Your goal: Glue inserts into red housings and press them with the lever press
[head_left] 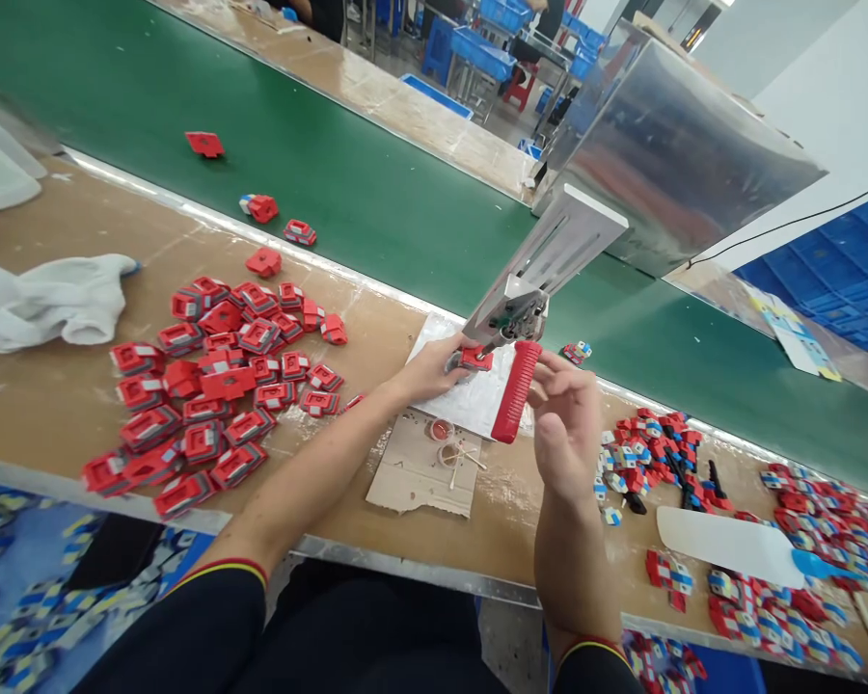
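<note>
Dark sleeve (188, 627), red handle (515, 395), blurred-print card (796, 333)

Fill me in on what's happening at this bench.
A person's left hand holds a red piece at a metal lever press. Their right hand is open beside the press's red handle; whether it touches is unclear. Red and grey parts lie loose on the bench to the left, with red, white and blue parts to the right. A green conveyor belt runs behind.
</note>
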Action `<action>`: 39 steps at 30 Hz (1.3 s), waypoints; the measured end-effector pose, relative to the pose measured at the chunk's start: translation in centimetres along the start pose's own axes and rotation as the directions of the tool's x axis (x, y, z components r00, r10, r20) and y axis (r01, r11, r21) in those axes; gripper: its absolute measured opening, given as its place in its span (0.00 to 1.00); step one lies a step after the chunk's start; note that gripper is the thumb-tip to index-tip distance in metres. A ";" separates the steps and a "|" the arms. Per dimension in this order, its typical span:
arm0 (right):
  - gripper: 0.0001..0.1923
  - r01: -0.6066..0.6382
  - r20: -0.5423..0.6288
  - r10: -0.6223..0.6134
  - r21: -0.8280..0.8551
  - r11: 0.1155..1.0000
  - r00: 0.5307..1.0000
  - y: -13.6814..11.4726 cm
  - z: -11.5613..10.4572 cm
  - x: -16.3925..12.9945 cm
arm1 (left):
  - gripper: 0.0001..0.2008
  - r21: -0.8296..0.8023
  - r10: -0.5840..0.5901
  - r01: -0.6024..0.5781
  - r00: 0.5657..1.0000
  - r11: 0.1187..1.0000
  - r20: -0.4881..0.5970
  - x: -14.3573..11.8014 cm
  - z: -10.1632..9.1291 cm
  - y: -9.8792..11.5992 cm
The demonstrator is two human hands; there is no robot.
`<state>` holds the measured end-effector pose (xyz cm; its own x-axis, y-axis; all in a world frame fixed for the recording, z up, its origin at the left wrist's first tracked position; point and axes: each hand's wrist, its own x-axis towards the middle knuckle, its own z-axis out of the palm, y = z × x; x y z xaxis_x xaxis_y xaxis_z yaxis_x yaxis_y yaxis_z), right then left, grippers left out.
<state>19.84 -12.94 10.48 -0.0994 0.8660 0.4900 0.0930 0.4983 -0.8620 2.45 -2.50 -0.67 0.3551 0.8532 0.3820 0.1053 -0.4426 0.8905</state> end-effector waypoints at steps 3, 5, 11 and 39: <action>0.26 -0.288 0.139 0.269 0.144 0.947 0.953 -0.9 1.0 0.8 | 0.17 -0.001 0.010 -0.010 1.000 1.000 0.002 -0.1 0.0 0.1; 0.29 -0.359 0.162 0.334 0.168 0.918 0.929 -1.6 1.2 1.2 | 0.17 0.005 0.005 -0.005 1.000 1.000 0.017 -0.1 0.0 0.1; 0.31 -0.361 0.113 0.345 0.187 0.914 0.932 -1.8 1.2 1.1 | 0.19 0.004 0.009 -0.009 0.999 1.000 0.031 0.0 0.2 -0.4; 0.23 -0.375 0.196 0.349 0.111 0.921 0.916 0.2 0.8 -0.5 | 0.16 0.083 0.019 -0.013 0.997 0.996 -0.080 -1.2 1.5 -0.5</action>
<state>19.08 -13.33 9.94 -0.2525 0.9598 0.1224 0.0133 0.1300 -0.9914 3.33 -3.76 -1.90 0.2813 0.8638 0.4179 0.1773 -0.4748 0.8621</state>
